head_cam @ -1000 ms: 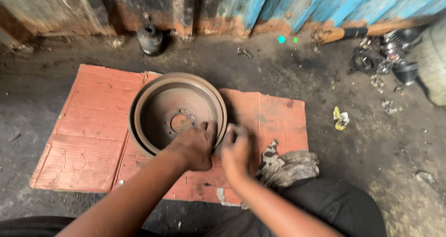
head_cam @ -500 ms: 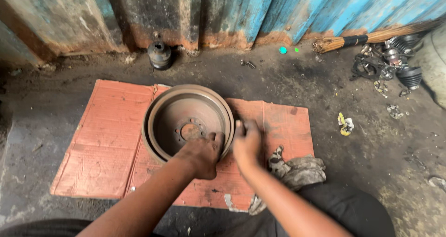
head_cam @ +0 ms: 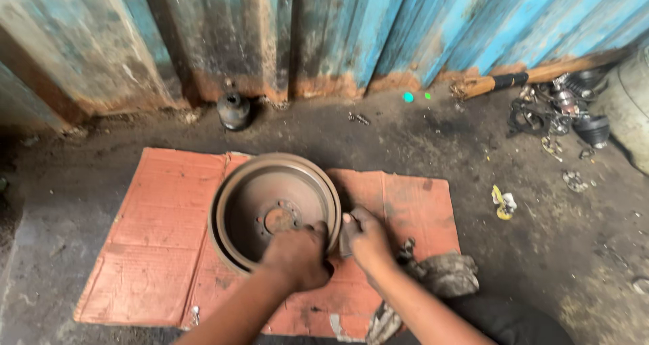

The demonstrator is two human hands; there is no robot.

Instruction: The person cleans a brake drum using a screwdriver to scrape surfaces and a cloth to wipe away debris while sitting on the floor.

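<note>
Two hands work the near rim of a rusty brake drum (head_cam: 274, 210), which lies open side up on a red cardboard sheet (head_cam: 149, 243) spread over the dirty floor, probably to keep grit off it. Behind the drum stands a blue corrugated wall (head_cam: 351, 27). Right of the drum sits a grey rag (head_cam: 443, 274), handy for wiping. The left hand (head_cam: 297, 256) clenches over the drum's edge to steady it. The right hand (head_cam: 365, 237) presses a small grey piece (head_cam: 345, 233) against the drum's outer wall, fingers closed around it.
</note>
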